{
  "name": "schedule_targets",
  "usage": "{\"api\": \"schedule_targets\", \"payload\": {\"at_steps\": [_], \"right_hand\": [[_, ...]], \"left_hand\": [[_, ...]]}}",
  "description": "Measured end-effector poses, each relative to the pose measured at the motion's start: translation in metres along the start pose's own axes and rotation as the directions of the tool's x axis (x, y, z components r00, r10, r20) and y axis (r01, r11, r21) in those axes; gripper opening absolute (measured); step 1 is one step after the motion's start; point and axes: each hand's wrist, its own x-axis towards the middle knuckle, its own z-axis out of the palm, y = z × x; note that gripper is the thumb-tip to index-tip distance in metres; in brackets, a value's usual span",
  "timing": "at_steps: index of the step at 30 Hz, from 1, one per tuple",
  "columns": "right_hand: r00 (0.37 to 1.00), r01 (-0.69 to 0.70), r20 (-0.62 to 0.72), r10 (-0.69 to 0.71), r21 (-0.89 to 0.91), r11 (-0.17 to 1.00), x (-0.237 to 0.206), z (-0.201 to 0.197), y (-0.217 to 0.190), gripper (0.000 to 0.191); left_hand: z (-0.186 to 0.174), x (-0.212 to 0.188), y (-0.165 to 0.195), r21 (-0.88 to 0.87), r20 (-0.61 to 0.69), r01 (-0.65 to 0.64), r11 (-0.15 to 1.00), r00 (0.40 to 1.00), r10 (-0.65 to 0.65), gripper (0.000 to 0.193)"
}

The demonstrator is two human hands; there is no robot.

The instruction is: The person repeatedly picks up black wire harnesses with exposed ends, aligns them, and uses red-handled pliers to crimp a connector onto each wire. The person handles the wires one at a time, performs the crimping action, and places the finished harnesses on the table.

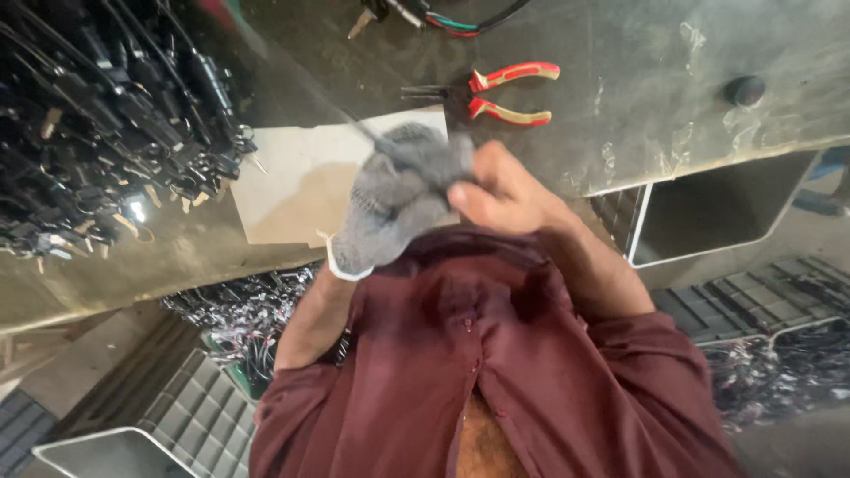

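- Pile of black wire harnesses (97, 124) is lying on the far left of the bench (637, 97), loose ends sticking out toward the edge; judgement: a stray loop could be snagging a sleeve or getting dragged off if the hands are sweeping that way.
- Pale card sheet (297, 181) is sitting flat just right of the pile, partly under the hands; it could be sliding if leaned on.
- Left hand (390, 204), in a grey knit glove, is closing around a thin dark wire (367, 134) that is running up-left out of the fist over the card.
- Right hand (505, 190), bare, is pressing against the gloved one, fingers curled together at the same wire; exactly what the fingertips are pinching is blurred, cannot tell.
- Judgement: the bare fingers are taking the risk here — a wire end could be pricking skin, or the wire could be slipping through the glove fabric if pulled hard.
- Red-and-yellow pliers (496, 93) are lying past the hands, well apart, handles spread open; an elbow swing could be knocking them.
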Motion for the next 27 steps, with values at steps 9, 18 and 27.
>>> {"api": "schedule_targets", "payload": {"at_steps": [9,18,27], "right_hand": [[0.990,-0.009,-0.136,0.040,0.227,0.974,-0.021,0.009,0.060,0.062],[0.813,0.075,-0.333,-0.478,-0.754,0.653,0.011,0.006,0.016,0.068],[0.844,-0.319,-0.423,-0.330,-0.890,0.326,0.000,-0.025,0.009,0.057]], "left_hand": [[0.026,-0.008,-0.002,-0.286,-0.238,0.174,0.942,0.940,-0.246,0.016],[0.028,-0.006,-0.019,-0.344,-0.368,0.194,0.919,0.872,-0.322,0.028],[0.023,-0.020,-0.004,-0.063,-0.358,0.188,0.980,0.913,-0.198,0.023]]}}
